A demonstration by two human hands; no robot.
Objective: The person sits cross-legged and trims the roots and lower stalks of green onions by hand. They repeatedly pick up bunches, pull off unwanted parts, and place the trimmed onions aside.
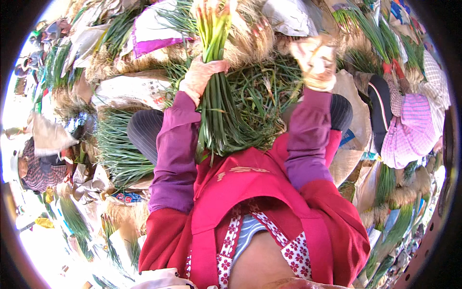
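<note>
My left hand (pixel 204 74) is closed around a bundle of long green leafy stalks (pixel 216 119), likely garlic chives or leeks. The pale stem ends point away from me at the top, and the dark leaves hang down over my red apron (pixel 249 177). To the right, my right hand (pixel 314 63) is raised and blurred by motion, apart from the bundle; its fingers and anything in them cannot be made out. Loose green leaves and trimmings (pixel 267 90) lie in a heap between my knees, beneath both hands.
Piles of rooted stalks (pixel 249 47) lie beyond the heap. A stack of green bundles (pixel 121 148) and a woven sack (pixel 133 88) are at left; another sack (pixel 350 119) is at right. A co-worker in a pink checked head covering (pixel 411 130) sits at right, another person (pixel 43 166) at left.
</note>
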